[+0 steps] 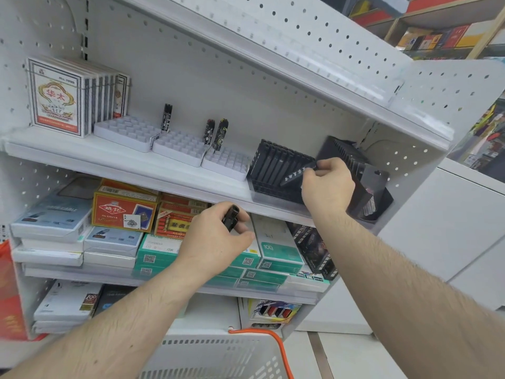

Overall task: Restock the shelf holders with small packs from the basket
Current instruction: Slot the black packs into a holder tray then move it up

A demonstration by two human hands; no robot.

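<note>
My right hand (328, 184) pinches a slim black pack (296, 175) with white lettering, tilted at the front of a black slotted holder (273, 165) on the upper shelf. A second black holder (352, 160) stands just right of that hand. Lower down, my left hand (216, 242) grips a small black pack (231, 217) in front of the shelf edge. The white basket (213, 356) with an orange handle sits at the bottom, its contents hidden.
Three white grid trays (180, 146) on the upper shelf hold three upright lighters. White card boxes (68, 97) stand at the far left. Red, green and white boxes fill the shelves below. A pegboard shelf (300, 50) overhangs above.
</note>
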